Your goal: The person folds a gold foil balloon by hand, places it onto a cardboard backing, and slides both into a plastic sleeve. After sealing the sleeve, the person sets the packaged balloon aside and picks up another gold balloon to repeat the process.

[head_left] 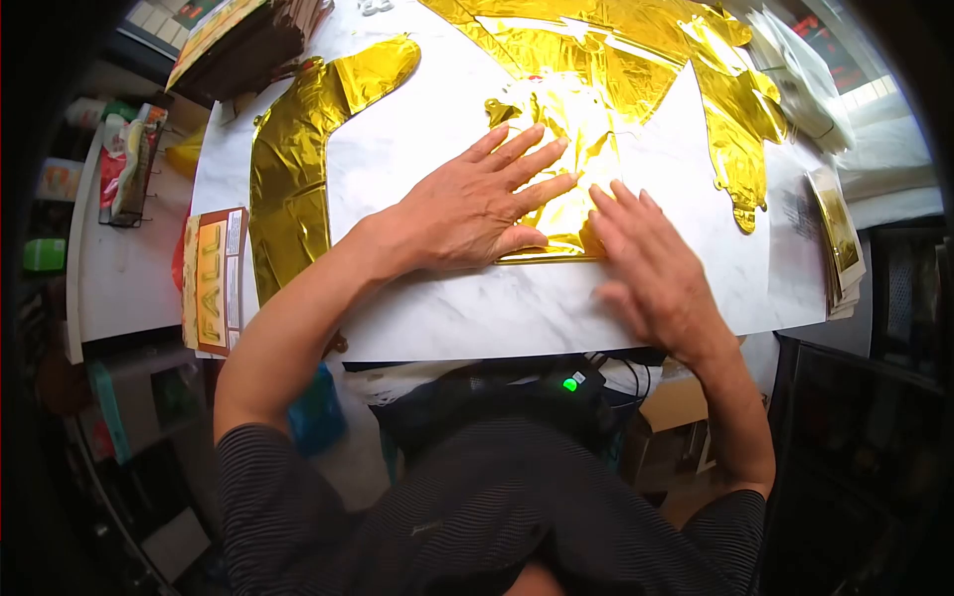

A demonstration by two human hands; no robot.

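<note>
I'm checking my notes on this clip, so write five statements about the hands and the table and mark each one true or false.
1. The left hand lies flat, fingers spread, on the folded gold foil. True.
2. The right hand holds scissors. False: it is open and holds nothing, with its fingertips at the foil's edge.
3. A packet printed FALL lies at the left edge of the table. True.
4. The table is dark wood. False: its top is white with faint marbling.
5. The long foil shape left of the hands is silver. False: it is gold, like the folded piece.
</note>
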